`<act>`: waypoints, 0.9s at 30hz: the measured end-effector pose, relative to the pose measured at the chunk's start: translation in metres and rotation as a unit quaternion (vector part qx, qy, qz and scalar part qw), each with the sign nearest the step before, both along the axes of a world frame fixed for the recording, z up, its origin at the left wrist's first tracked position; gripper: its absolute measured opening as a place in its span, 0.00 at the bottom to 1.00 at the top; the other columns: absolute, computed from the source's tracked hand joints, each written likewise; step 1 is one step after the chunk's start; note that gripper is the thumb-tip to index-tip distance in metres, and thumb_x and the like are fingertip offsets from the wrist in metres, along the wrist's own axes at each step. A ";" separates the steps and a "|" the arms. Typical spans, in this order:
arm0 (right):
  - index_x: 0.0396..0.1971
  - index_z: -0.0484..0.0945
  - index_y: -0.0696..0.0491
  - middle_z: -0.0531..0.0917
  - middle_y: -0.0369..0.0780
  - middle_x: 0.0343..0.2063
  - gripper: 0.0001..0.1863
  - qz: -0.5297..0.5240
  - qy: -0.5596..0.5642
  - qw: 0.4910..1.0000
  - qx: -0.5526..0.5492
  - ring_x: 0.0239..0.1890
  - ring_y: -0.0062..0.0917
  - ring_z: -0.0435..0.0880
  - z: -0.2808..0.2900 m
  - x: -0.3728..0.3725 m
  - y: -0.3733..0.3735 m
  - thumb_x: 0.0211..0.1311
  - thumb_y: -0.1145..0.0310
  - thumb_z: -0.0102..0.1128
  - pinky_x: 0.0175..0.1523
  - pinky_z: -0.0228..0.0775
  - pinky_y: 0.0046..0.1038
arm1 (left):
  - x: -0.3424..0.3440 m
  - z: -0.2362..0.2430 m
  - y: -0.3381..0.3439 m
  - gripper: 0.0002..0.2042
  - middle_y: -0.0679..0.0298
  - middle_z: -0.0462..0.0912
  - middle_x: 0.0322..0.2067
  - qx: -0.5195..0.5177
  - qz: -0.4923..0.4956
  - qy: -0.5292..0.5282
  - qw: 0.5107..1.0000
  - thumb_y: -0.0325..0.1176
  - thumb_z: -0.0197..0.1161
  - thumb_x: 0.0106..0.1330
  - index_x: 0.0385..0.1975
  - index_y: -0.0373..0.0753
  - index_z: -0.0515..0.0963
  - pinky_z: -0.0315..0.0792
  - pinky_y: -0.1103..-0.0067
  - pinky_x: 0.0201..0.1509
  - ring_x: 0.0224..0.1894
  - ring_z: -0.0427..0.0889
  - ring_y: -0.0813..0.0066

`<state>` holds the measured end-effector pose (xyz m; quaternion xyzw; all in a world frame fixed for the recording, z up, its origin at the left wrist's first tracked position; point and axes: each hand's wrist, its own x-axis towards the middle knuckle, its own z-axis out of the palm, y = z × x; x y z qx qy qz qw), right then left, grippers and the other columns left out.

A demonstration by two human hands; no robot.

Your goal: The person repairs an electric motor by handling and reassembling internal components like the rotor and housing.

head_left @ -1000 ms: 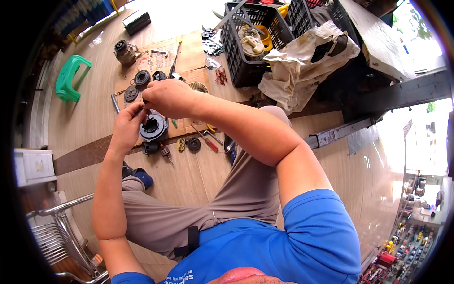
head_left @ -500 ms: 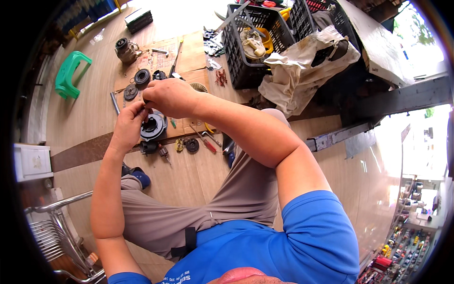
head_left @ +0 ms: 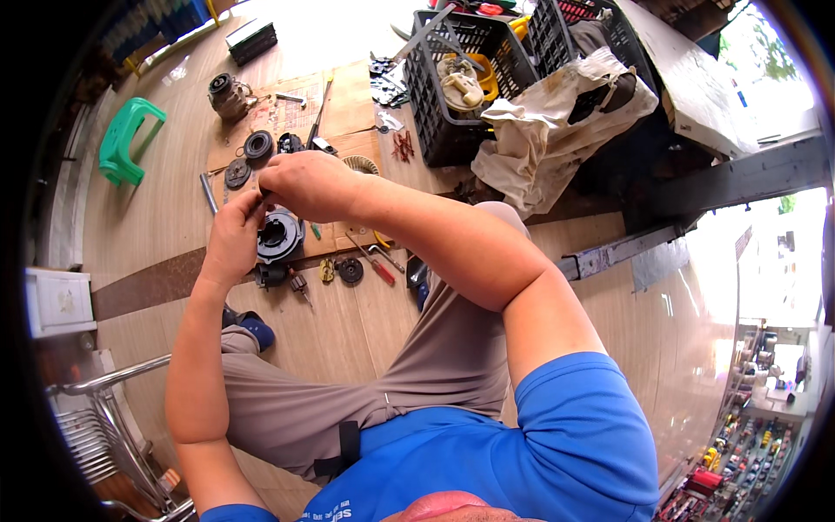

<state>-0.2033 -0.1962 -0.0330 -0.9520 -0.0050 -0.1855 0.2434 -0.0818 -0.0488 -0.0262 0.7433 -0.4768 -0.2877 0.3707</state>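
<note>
Dark piece (head_left: 263, 194) between 2 hands (head_left: 231, 233) (head_left: 309, 185); black crate (head_left: 430, 123) holds yellow item (head_left: 488, 78).

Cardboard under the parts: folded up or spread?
Spread: the cardboard lies flat on the floor, a black round part and long dark tool on it. The right hand hides some.

Left hand (head_left: 233, 237) and right hand (head_left: 306, 184) meet over cardboard (head_left: 355, 143), near its left edge, fingertips pinched close together. Right hand farther out, back uppermost, fingers curled. Right elbow (head_left: 515, 296) bent wide, right forearm (head_left: 435, 230) slanting across body. Left forearm (head_left: 198, 357) points nearly straight ahead, left elbow (head_left: 200, 435) slightly bent.
</note>
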 end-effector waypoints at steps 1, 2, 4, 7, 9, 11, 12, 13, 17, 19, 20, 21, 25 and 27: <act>0.28 0.76 0.56 0.80 0.44 0.32 0.07 0.010 -0.003 1.000 0.000 0.38 0.40 0.82 0.000 0.000 -0.001 0.59 0.68 0.58 0.44 0.73 0.37 | 0.000 0.000 0.000 0.06 0.64 0.76 0.25 0.011 0.007 -0.003 1.000 0.25 0.53 0.69 0.38 0.29 0.76 0.68 0.81 0.34 0.28 0.70 0.82; 0.28 0.76 0.56 0.80 0.44 0.32 0.07 0.009 -0.003 1.000 0.001 0.38 0.40 0.82 -0.001 0.000 -0.002 0.59 0.68 0.58 0.44 0.73 0.37 | 0.000 -0.001 0.000 0.06 0.64 0.76 0.25 0.011 0.006 -0.003 1.000 0.25 0.53 0.69 0.38 0.29 0.76 0.68 0.81 0.34 0.28 0.70 0.82; 0.28 0.77 0.56 0.81 0.45 0.32 0.07 0.004 0.007 1.000 0.004 0.38 0.40 0.82 -0.002 0.000 -0.002 0.59 0.68 0.58 0.44 0.73 0.37 | 0.002 -0.005 0.000 0.06 0.60 0.78 0.26 0.015 0.023 0.008 1.000 0.25 0.53 0.69 0.40 0.30 0.76 0.69 0.78 0.35 0.28 0.73 0.76; 0.28 0.78 0.56 0.81 0.45 0.32 0.07 -0.002 -0.001 1.000 0.001 0.38 0.40 0.82 -0.002 0.001 -0.003 0.59 0.68 0.58 0.45 0.73 0.37 | 0.001 -0.013 -0.001 0.06 0.53 0.79 0.27 -0.082 -0.005 -0.088 0.993 0.26 0.53 0.69 0.41 0.32 0.75 0.71 0.73 0.36 0.29 0.78 0.64; 0.28 0.78 0.56 0.81 0.45 0.31 0.07 -0.018 0.004 1.000 0.005 0.38 0.40 0.82 0.001 -0.002 -0.004 0.59 0.67 0.58 0.45 0.73 0.37 | -0.002 -0.013 -0.004 0.06 0.50 0.79 0.29 -0.094 -0.006 -0.119 0.988 0.26 0.53 0.69 0.41 0.32 0.75 0.71 0.71 0.36 0.31 0.78 0.56; 0.29 0.78 0.56 0.81 0.45 0.31 0.08 -0.035 0.010 0.999 0.008 0.38 0.40 0.82 0.007 -0.004 -0.004 0.60 0.66 0.58 0.45 0.73 0.38 | -0.007 -0.011 -0.006 0.06 0.47 0.79 0.30 -0.107 -0.008 -0.148 0.983 0.27 0.52 0.70 0.40 0.33 0.75 0.71 0.68 0.37 0.33 0.79 0.49; 0.29 0.78 0.56 0.81 0.46 0.31 0.09 -0.054 0.031 0.998 0.007 0.38 0.40 0.82 0.011 -0.005 -0.005 0.60 0.65 0.57 0.45 0.73 0.38 | -0.009 -0.008 -0.006 0.06 0.46 0.78 0.31 -0.089 0.010 -0.156 0.984 0.28 0.52 0.70 0.40 0.33 0.74 0.71 0.67 0.38 0.35 0.78 0.46; 0.29 0.78 0.56 0.82 0.46 0.31 0.10 -0.074 0.051 0.996 0.006 0.39 0.41 0.82 0.013 -0.006 -0.005 0.61 0.64 0.57 0.45 0.73 0.39 | -0.010 -0.006 -0.007 0.06 0.45 0.78 0.32 -0.071 0.027 -0.164 0.983 0.28 0.52 0.70 0.39 0.33 0.74 0.71 0.66 0.38 0.37 0.77 0.44; 0.29 0.78 0.56 0.82 0.46 0.31 0.10 -0.073 0.038 0.997 0.009 0.39 0.41 0.82 0.013 -0.005 -0.010 0.61 0.63 0.56 0.45 0.73 0.39 | -0.009 -0.004 -0.007 0.07 0.44 0.79 0.32 -0.072 0.041 -0.161 0.983 0.30 0.51 0.71 0.38 0.33 0.74 0.71 0.64 0.38 0.37 0.77 0.43; 0.29 0.78 0.56 0.82 0.46 0.31 0.10 -0.055 0.046 0.997 0.013 0.39 0.41 0.82 0.013 -0.007 -0.011 0.62 0.64 0.55 0.46 0.73 0.40 | -0.010 -0.007 -0.007 0.07 0.45 0.79 0.32 -0.085 0.019 -0.193 0.977 0.30 0.52 0.70 0.38 0.34 0.74 0.71 0.63 0.37 0.37 0.77 0.43; 0.29 0.78 0.56 0.82 0.46 0.31 0.10 -0.056 0.045 0.997 0.014 0.39 0.41 0.82 0.013 -0.008 -0.011 0.62 0.64 0.55 0.46 0.73 0.40 | -0.010 -0.006 -0.007 0.07 0.45 0.79 0.32 -0.085 0.018 -0.194 0.977 0.30 0.52 0.70 0.38 0.34 0.74 0.71 0.63 0.37 0.37 0.77 0.43; 0.29 0.78 0.56 0.82 0.46 0.31 0.10 -0.049 0.060 0.997 0.009 0.39 0.41 0.82 0.012 -0.009 -0.012 0.62 0.64 0.55 0.46 0.73 0.40 | -0.012 -0.005 -0.008 0.07 0.46 0.79 0.31 -0.084 -0.002 -0.210 0.974 0.31 0.52 0.70 0.38 0.35 0.74 0.70 0.62 0.37 0.37 0.78 0.43; 0.29 0.77 0.56 0.82 0.46 0.31 0.10 -0.040 0.092 0.995 -0.011 0.39 0.41 0.82 0.012 -0.008 -0.008 0.63 0.64 0.55 0.45 0.72 0.40 | -0.014 -0.007 -0.007 0.06 0.48 0.79 0.30 -0.046 -0.019 -0.261 0.964 0.32 0.54 0.70 0.38 0.37 0.74 0.70 0.61 0.35 0.35 0.78 0.44; 0.29 0.78 0.56 0.82 0.46 0.31 0.10 -0.045 0.087 0.995 -0.004 0.39 0.41 0.82 0.013 -0.007 -0.007 0.62 0.64 0.55 0.45 0.72 0.40 | -0.011 -0.009 -0.006 0.05 0.48 0.78 0.29 -0.063 -0.008 -0.247 0.967 0.31 0.54 0.70 0.38 0.38 0.74 0.70 0.62 0.35 0.34 0.77 0.44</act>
